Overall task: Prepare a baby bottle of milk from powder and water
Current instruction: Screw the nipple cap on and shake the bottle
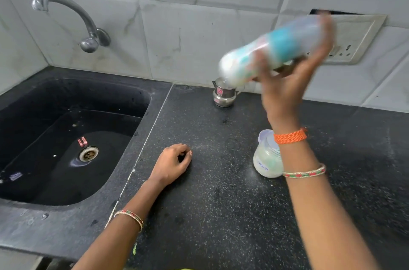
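Observation:
My right hand [287, 84] grips a baby bottle [274, 48] raised above the black counter [210, 181]. The bottle lies nearly on its side, blurred by motion, with a teal ring and clear cap toward the upper right and white milk at its lower left end. My left hand [171, 164] rests on the counter beside the sink, fingers loosely curled, holding nothing. A small clear container [266, 159] with white powder stands open on the counter, partly hidden behind my right wrist.
A small steel pot [223, 95] stands at the back by the tiled wall, under the bottle's lower end. A black sink [66, 141] with a drain fills the left; a chrome tap [73, 17] curves above it. A wall socket plate [354, 42] is behind the bottle.

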`<state>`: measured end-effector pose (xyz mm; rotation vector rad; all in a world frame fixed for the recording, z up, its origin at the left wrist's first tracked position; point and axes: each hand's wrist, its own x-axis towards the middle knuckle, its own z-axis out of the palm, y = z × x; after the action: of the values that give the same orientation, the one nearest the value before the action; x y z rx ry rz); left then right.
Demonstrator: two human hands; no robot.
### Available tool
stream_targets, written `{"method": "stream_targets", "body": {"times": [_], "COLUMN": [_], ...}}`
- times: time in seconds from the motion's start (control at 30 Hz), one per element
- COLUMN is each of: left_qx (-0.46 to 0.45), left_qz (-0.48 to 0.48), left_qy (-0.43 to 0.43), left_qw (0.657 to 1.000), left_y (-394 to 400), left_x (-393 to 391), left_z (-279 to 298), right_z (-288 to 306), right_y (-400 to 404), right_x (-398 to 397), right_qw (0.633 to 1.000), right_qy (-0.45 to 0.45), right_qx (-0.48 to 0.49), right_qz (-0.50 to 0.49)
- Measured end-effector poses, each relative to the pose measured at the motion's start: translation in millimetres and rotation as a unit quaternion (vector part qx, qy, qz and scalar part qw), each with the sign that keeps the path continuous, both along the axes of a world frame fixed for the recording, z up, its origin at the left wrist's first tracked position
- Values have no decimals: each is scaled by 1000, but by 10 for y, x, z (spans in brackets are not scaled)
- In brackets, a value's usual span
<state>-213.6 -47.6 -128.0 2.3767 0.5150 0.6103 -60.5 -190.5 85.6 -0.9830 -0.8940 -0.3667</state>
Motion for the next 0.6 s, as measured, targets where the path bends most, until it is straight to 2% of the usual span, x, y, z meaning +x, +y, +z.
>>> {"method": "stream_targets", "body": {"times": [0.03,0.07,0.1,0.13,0.17,0.2,0.23,0.27,0.3,0.37,0.4,0.43,0.47,0.5,0.53,0.57,0.6], "left_qx": [3,2,2,-1,-9,-17,-20,-15,-7,8,13,11,2,-11,-20,-19,-10], "left_qz": [1,3,4,3,3,3,3,4,6,2,0,-4,-9,-12,-12,-11,-8], "left_qy": [2,2,0,-2,-7,-10,-12,-12,-11,6,12,14,17,15,11,6,3], "left_qw": [1000,1000,1000,1000,1000,1000,1000,1000,1000,1000,1000,1000,1000,1000,1000,1000,1000], "left_y": [4,3,-3,-5,-8,-4,8,11,8,5,8,16,20,24,28,30,30], "left_x": [-1,-2,-6,-8,-6,-4,-4,-9,-10,-8,-3,6,7,8,2,0,7], "left_z": [-4,-5,-2,9,12,13,5,-12,-32,-48,-49,-51,-48,-41,-35,-40,-32], "right_z": [-13,-67,-144,-255,-384,-490,-501,-436,-333,-237,-268,-325,-431,-538,-625,-656,-654], "right_y": [14,24,19,14,-14,-75,-126,-148,-161,-200,-196,-183,-172,-175,-164,-124,-67], "right_x": [-5,-35,-91,-183,-296,-336,-303,-237,-134,54,68,-2,-130,-236,-285,-286,-240], "right_qw": [985,962,958,962,955,940,936,944,954,944,940,945,946,937,932,936,939], "right_qy": [135,225,253,222,155,114,120,151,204,287,298,281,237,191,179,211,273], "right_qx": [105,137,82,-27,-148,-209,-197,-146,-67,75,81,19,-81,-166,-190,-150,-63], "right_qz": [35,71,108,154,204,244,266,253,209,142,145,167,204,239,252,237,201]}}
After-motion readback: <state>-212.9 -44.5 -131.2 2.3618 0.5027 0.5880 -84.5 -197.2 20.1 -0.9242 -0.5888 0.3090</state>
